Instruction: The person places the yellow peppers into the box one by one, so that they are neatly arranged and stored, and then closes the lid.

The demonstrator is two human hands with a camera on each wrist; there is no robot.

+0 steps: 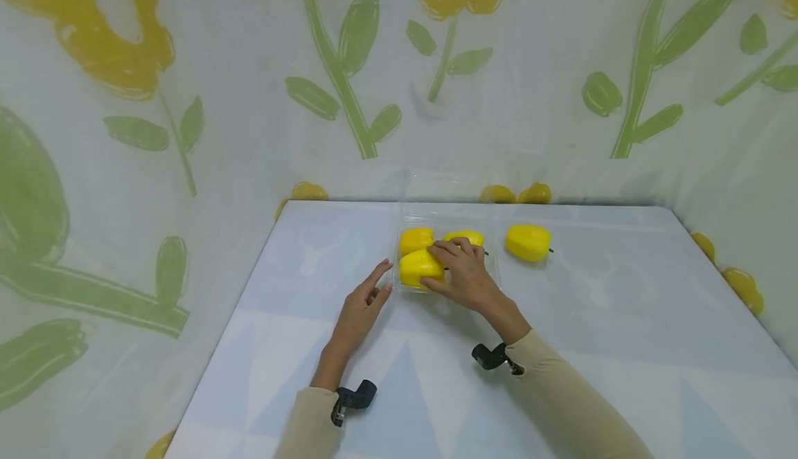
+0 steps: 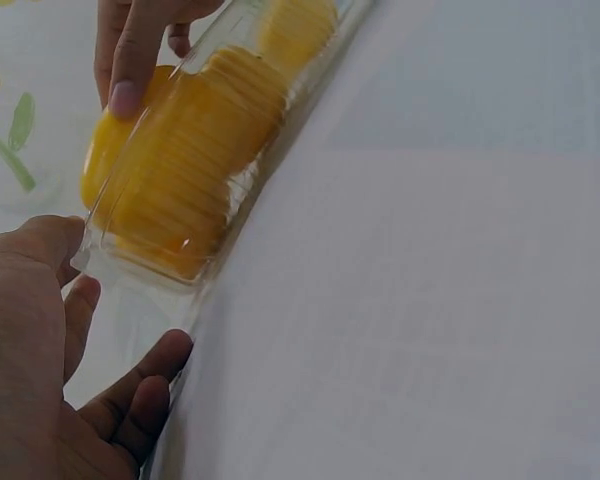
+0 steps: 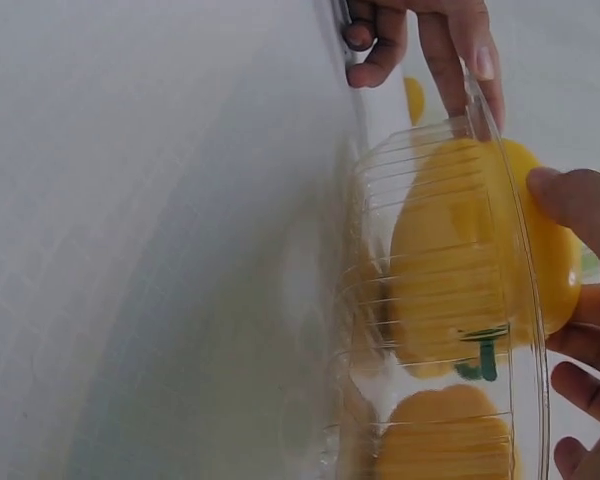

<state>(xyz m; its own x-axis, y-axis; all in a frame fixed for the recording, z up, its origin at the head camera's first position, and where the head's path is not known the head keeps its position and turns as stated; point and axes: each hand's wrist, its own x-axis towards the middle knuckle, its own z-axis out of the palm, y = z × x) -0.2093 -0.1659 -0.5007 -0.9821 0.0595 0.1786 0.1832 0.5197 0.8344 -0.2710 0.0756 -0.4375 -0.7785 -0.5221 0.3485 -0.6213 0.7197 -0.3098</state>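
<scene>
A clear plastic clamshell box (image 3: 528, 270) lies on the table with yellow bell peppers inside. My right hand (image 1: 464, 275) grips the front-left bell pepper (image 1: 416, 267), thumb near its front and fingers over its top. The pepper sits in the box, its upper part above the rim in the right wrist view. Behind it are another pepper (image 1: 415, 238) and one at the back right (image 1: 466, 237), partly hidden by my fingers. At the box's left side my left hand (image 1: 359, 313) has its fingers extended, fingertips right at the rim corner (image 2: 83, 258).
Another yellow bell pepper (image 1: 527, 243) lies on the table to the right of the box. The clear lid (image 1: 449, 185) stands raised at the back. Flower-printed cloth (image 1: 530, 113) hangs behind the table (image 1: 623, 293). Small black cameras (image 1: 358, 395) sit on both wrists.
</scene>
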